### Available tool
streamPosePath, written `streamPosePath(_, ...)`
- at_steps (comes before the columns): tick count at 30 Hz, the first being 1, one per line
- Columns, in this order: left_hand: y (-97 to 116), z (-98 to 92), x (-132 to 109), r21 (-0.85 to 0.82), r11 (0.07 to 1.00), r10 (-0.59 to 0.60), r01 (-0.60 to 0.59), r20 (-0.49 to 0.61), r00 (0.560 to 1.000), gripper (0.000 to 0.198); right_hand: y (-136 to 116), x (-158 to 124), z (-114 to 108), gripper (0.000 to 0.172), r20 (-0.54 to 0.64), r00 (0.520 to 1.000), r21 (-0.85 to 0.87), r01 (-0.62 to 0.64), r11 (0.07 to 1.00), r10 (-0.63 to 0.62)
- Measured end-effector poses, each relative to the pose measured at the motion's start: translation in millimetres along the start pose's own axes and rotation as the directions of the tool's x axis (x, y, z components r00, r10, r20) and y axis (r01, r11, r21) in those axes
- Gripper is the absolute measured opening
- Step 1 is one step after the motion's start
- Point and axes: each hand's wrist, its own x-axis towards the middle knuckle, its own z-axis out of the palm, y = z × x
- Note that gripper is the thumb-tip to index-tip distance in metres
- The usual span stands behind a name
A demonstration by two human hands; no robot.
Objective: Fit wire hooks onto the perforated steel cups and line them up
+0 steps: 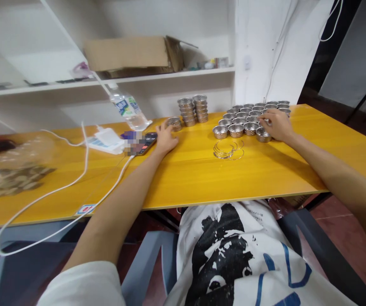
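At the single small perforated metal cup (pixel 174 123), left of the stacks, my left hand (pixel 166 138) has its fingers and thumb curved about the near side. Two stacks of the same cups (pixel 187 112) rise just to the right of it. My right hand (pixel 277 124) hovers over the front right of several rows of upright cups (pixel 235 130), fingers curled together. Directly below those fingers sits the front corner cup (pixel 263 135); what they pinch, if anything, is hidden. Thin wire rings (pixel 223 151) lie loosely overlapped in front of the rows.
Left of my left hand are a phone (pixel 143 144), a tilted plastic bottle (pixel 128 108) and a white box (pixel 106 141). A white cable (pixel 86 165) loops over the table edge. Blurred brown pieces (pixel 17 180) lie far left. A cardboard box (pixel 132 54) rests on the shelf behind.
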Motion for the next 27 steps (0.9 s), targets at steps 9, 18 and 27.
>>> streamPosePath(9,9,13.4,18,0.052,0.998,-0.050,0.047,0.050,0.997,0.074,-85,-20,23,0.045,0.349,0.761,0.077,0.558,0.826,-0.547)
streamPosePath(18,22,8.0,16,0.077,0.991,-0.110,0.111,-0.017,0.994,0.016,-75,-21,22,0.031,0.317,0.709,-0.063,0.678,0.732,-0.630)
streamPosePath(27,19,2.4,18,0.112,0.985,-0.133,0.134,-0.013,0.991,0.032,-82,-24,19,0.029,0.273,0.714,-0.084,0.685,0.723,-0.645)
